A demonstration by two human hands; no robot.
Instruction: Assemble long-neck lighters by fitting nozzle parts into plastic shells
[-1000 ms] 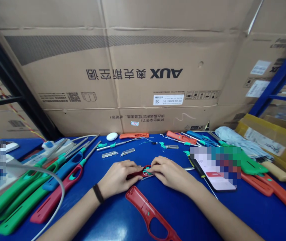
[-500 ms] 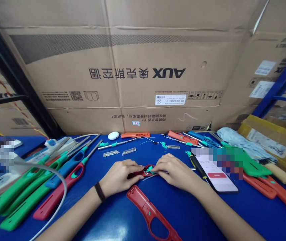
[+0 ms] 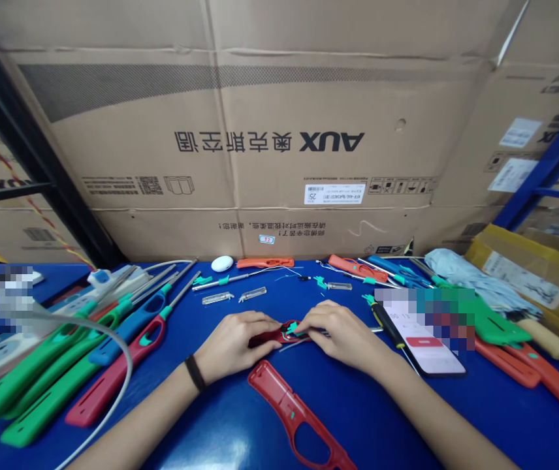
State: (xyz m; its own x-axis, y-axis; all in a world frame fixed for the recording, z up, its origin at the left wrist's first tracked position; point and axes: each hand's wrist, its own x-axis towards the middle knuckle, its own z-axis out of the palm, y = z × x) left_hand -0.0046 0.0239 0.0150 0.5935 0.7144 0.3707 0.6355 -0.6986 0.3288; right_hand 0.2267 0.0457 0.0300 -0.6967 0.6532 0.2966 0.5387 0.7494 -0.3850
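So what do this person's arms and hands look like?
No gloves: a bare left hand and a bare right hand, with bare forearms and no sleeves in view. The left wrist wears a narrow black wristband.

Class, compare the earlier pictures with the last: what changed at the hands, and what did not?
The left hand and right hand closed in on the red lighter part, hiding more of its loop; neither let go. The loose red lighter shell and the green lighter bodies stayed put.
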